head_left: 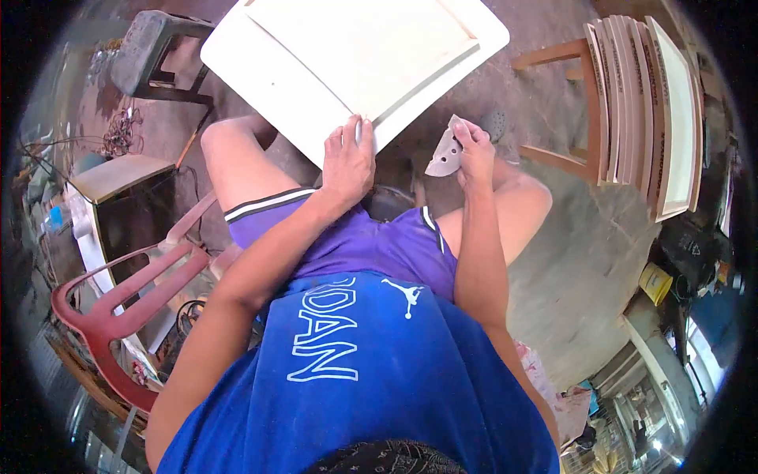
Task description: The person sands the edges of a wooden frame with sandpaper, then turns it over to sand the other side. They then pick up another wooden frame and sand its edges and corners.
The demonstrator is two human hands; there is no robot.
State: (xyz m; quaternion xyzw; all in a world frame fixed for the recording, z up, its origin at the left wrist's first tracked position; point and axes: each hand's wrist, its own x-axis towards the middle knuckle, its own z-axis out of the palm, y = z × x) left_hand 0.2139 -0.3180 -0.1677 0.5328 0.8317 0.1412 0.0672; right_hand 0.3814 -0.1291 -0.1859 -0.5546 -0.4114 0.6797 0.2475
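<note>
A white table [292,95] with rounded corners stands in front of my knees. On it lies a pale flat panel with a thin wooden frame [363,47], one corner pointing towards me. My left hand [348,160] rests at that corner, fingers stretched forward and touching the frame's edge. Off the table's right side, above my right knee, my right hand [477,154] is closed on a pale, half-round sheet with dark holes [445,155].
Several framed panels [632,103] stand stacked on a wooden stool [560,162] at the right. A dark chair [146,55] is at the upper left. I sit on a red plastic chair [170,276]. A yellow bucket [654,284] is at the far right.
</note>
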